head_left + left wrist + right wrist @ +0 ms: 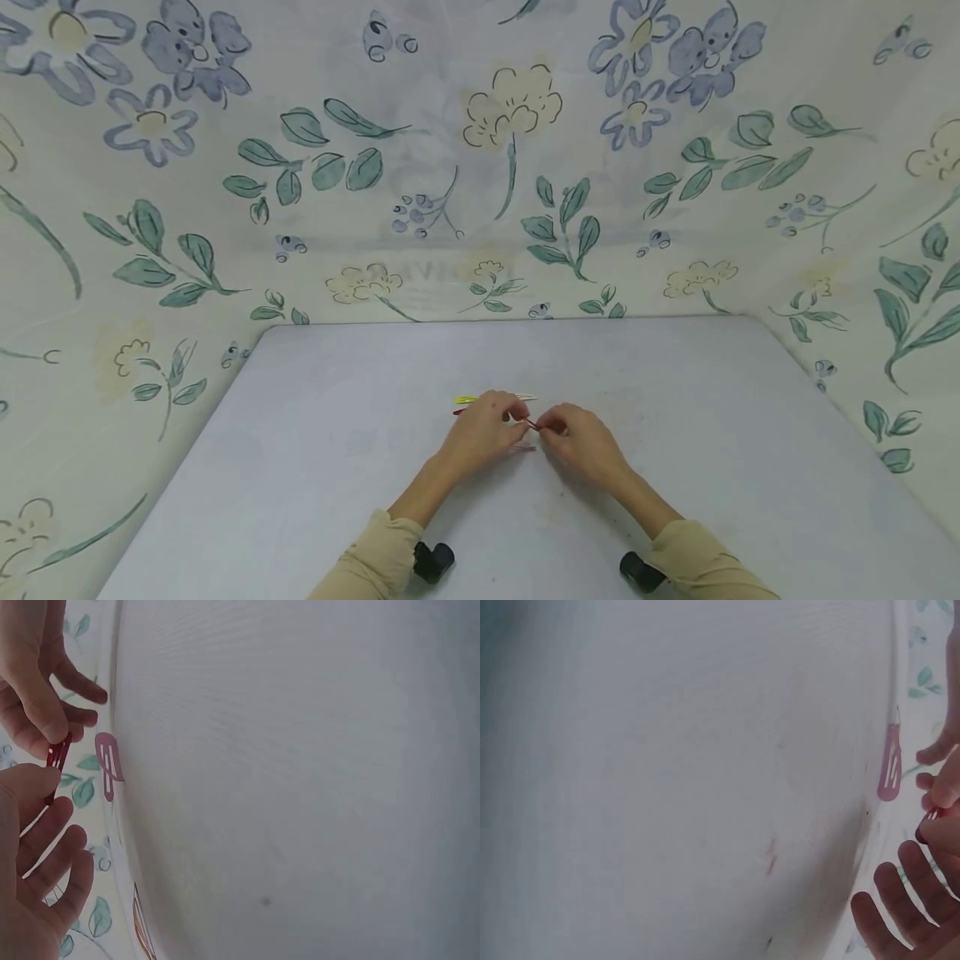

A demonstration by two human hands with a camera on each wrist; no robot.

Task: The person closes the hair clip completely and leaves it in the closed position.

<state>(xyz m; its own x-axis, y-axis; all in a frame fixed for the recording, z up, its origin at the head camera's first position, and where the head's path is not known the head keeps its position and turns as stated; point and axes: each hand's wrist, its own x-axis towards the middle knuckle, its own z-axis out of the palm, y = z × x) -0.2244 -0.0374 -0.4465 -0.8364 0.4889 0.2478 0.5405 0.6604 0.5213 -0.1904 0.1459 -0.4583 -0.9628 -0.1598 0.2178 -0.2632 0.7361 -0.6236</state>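
A red snap hair clip (58,754) spans the gap between both hands, raised over the table. My left hand (486,427) pinches one end between thumb and finger. The other end sits between thumb and finger of my right hand (585,442). In the left wrist view the remaining fingers of both hands are spread. A mauve hair clip (889,765) lies on the table beneath them, partly covered by the left hand in the head view. Beyond the left hand are a yellow clip (467,400) and a dark red clip (460,412), both partly hidden.
The white table (337,392) stretches to either side of the hands. Floral cloth (450,275) stands behind it and along both sides. Black wrist devices (435,562) show at the sleeves.
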